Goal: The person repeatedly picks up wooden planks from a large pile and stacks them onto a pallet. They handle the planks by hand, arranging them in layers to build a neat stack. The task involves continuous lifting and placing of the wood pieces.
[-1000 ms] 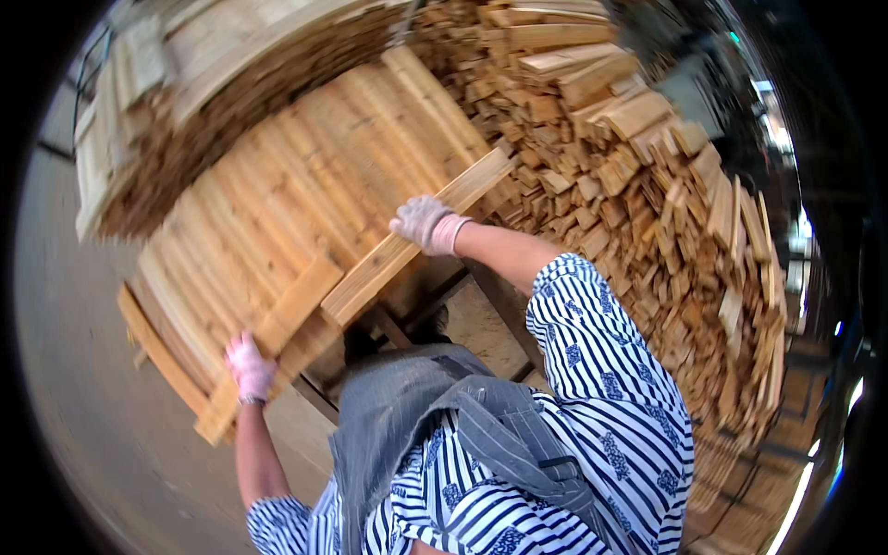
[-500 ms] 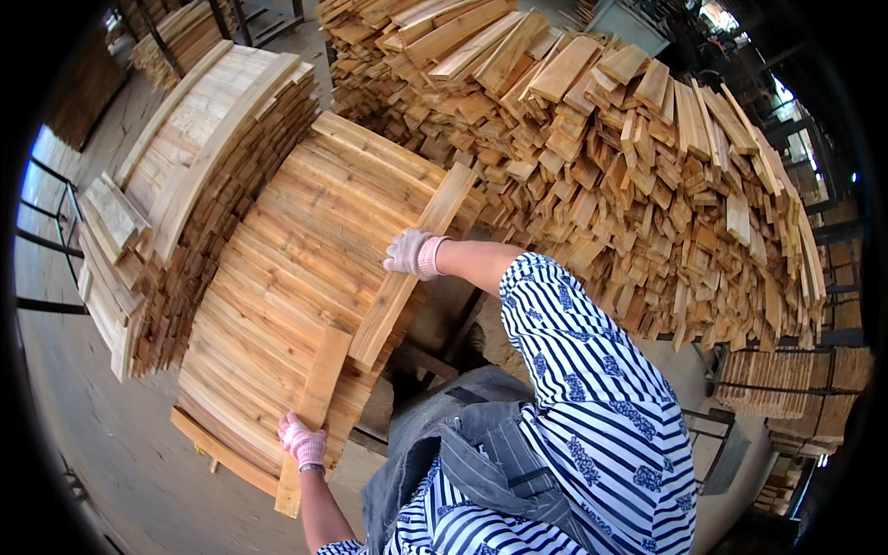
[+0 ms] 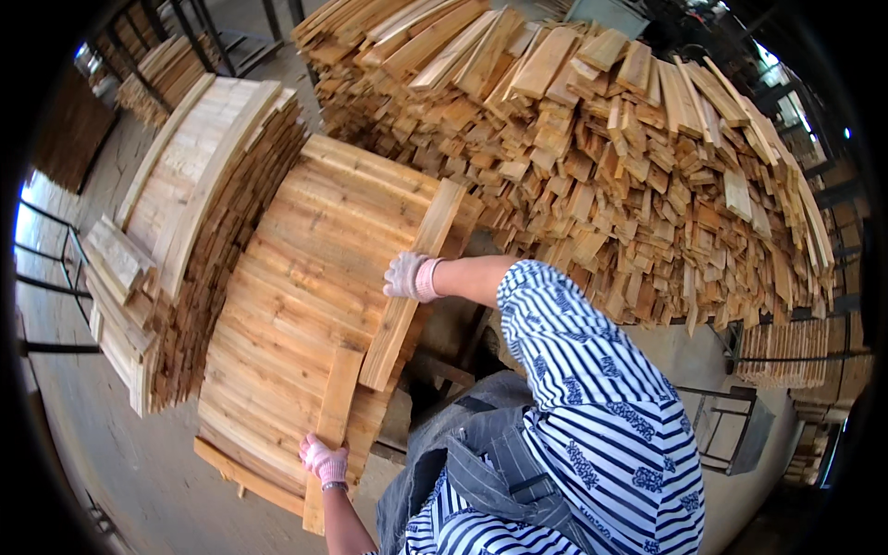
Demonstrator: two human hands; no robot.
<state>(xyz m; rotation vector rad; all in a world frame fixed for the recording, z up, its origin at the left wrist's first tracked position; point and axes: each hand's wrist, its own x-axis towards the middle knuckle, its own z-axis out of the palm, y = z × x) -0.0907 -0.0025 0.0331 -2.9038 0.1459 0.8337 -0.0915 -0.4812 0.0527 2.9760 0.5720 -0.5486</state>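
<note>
Pale, rough-sawn plank (image 3: 407, 287), gloved hands

Pale pink gloves, blue-and-white striped short-sleeved shirt, grey apron

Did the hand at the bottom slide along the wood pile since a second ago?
Yes. The left hand moved from the stacked boards' left side toward their lower right corner, holding a short plank.

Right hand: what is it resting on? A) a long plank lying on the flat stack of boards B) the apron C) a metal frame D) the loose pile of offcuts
A: the gloved right hand grips the edge of the long plank lying on the flat stack of boards.
</note>
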